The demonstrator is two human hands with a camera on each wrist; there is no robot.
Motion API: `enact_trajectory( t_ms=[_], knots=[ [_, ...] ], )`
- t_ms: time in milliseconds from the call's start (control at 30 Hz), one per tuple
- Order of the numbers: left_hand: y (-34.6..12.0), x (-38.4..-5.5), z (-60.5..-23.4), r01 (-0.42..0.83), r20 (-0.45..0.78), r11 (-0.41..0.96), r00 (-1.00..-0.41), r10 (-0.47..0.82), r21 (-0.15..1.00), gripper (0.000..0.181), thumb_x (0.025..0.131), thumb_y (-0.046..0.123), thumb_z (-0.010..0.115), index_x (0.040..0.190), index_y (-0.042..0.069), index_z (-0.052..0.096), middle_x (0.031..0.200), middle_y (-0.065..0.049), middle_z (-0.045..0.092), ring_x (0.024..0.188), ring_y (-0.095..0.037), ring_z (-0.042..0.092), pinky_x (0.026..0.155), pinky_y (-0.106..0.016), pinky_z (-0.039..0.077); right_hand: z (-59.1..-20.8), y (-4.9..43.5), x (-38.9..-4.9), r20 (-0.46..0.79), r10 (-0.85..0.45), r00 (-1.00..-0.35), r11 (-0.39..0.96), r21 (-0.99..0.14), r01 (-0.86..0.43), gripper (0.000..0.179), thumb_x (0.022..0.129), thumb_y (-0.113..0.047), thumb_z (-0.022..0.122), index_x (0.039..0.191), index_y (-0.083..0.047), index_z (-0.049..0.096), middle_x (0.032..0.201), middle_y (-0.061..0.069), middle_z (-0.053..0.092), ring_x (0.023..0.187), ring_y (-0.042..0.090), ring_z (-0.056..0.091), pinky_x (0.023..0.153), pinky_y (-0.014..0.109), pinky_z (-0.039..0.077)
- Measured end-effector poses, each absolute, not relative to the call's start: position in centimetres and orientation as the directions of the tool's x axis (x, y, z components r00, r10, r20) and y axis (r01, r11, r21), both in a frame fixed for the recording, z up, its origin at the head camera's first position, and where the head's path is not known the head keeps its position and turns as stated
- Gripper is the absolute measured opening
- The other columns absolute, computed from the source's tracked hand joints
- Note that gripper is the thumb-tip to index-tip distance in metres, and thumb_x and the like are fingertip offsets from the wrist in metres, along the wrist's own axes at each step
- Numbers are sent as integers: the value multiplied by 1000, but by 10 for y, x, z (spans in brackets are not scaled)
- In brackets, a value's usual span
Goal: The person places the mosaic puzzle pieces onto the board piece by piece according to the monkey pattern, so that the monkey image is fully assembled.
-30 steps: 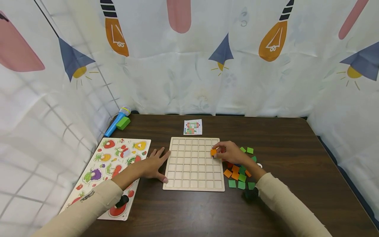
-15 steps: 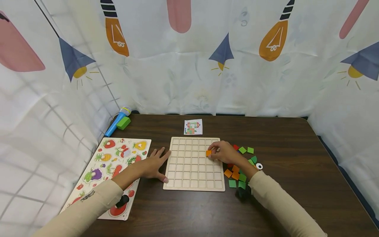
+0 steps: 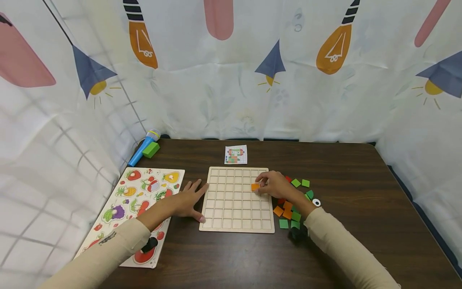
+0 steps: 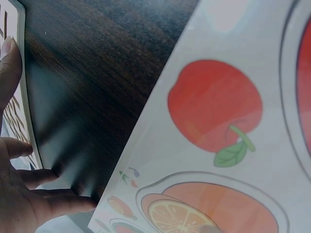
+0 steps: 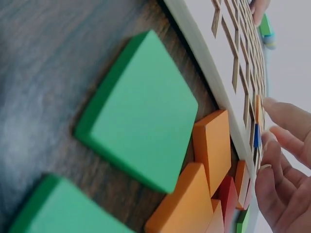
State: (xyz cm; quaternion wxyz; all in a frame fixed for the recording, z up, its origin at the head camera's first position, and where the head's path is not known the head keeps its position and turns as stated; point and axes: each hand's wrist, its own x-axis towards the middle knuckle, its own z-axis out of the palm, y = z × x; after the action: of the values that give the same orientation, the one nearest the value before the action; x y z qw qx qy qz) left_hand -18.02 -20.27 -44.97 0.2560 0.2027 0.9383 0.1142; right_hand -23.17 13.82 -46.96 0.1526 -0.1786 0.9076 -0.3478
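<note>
A wooden grid board (image 3: 231, 214) lies in the middle of the table. My left hand (image 3: 185, 202) rests at its left edge, fingers spread and thumb by the lower corner; the left wrist view shows the thumb (image 4: 9, 68) over the rim. Curled over the board's right part, my right hand (image 3: 275, 185) pinches an orange square tile (image 3: 255, 187) at one of the grid cells. A bit of blue (image 5: 257, 136) shows close to the fingertips in the right wrist view. Loose orange tiles (image 3: 278, 211) and green tiles (image 3: 284, 223) lie right of the board, partly under the right forearm.
A fruit-and-vegetable picture board (image 3: 126, 224) lies at the left, under the left forearm. Behind it are a blue toy microphone (image 3: 140, 150) and a green block (image 3: 150, 149). A small pattern card (image 3: 236, 155) lies beyond the grid board. A white ring-marked piece (image 3: 316, 202) sits at the right.
My right hand has moved left over the grid board with the orange tile, which now lies flat at a cell. The left hand stays where it was.
</note>
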Motion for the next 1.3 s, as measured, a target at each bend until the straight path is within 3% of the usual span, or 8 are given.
enact_trajectory(
  t_ms=[267,800,967,1100,1300],
  knots=[
    [-201,-181,-448,322,-432,889,-786,443,325,112,78,53,81,161,9,20,165,-29,10,148,-59,10,111,-69,29,-474,155,-238,-57,-482,-874,651,-691,-314,24,94,-23,72,114,-9,72,85,0,68,62,13,52,58,27,44],
    [-200,-179,-449,325,-439,893,-784,439,312,114,78,54,81,161,9,19,165,-29,9,147,-59,10,110,-69,31,-473,211,-247,7,-391,-920,595,-761,-259,25,96,-20,70,116,-5,72,87,5,63,61,21,60,59,29,53],
    [-199,-177,-448,325,-442,895,-784,436,307,114,77,56,80,161,8,19,164,-29,10,147,-60,11,109,-69,32,-477,219,-245,-19,-384,-923,630,-736,-247,22,95,-21,71,112,-7,74,85,4,66,63,18,60,59,31,52],
    [-199,-177,-447,327,-440,898,-787,432,295,114,77,56,80,161,8,19,165,-29,11,147,-60,12,110,-68,32,-477,216,-240,-21,-432,-901,664,-684,-302,22,93,-23,73,111,-10,76,94,4,69,72,16,59,65,30,50],
    [-200,-178,-448,332,-438,897,-787,434,293,114,77,57,80,161,8,19,164,-29,11,147,-60,12,109,-69,32,-481,205,-238,-27,-434,-901,745,-573,-341,21,91,-28,75,109,-17,79,94,0,67,80,16,50,70,31,40]
  ],
)
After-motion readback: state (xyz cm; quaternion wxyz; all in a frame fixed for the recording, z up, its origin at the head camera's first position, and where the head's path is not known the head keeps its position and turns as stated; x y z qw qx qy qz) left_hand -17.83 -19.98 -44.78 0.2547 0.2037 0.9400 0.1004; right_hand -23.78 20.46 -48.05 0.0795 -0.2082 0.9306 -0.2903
